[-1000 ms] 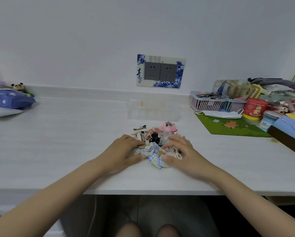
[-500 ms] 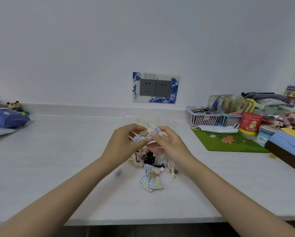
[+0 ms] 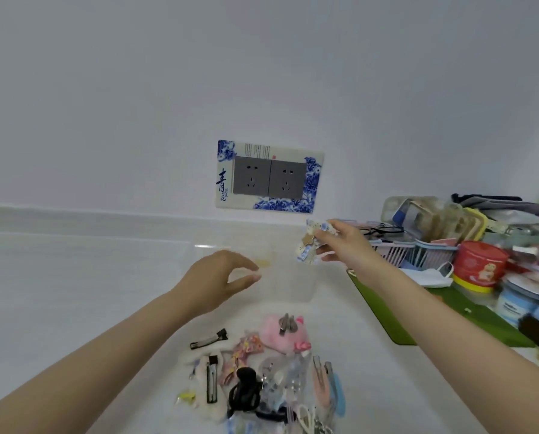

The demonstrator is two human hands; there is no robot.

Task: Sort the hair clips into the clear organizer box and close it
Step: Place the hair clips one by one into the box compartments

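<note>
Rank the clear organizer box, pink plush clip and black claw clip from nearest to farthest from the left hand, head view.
1. Clear organizer box, just beyond the fingers of the left hand.
2. Pink plush clip, toward the person, slightly right.
3. Black claw clip, closest to the person, in the pile.

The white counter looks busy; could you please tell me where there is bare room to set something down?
Bare: the wide stretch of counter left of the left hand, back to the wall ledge, and a strip between the clip pile and the green mat. Crowded: the right end, with baskets and a red tin.
</note>
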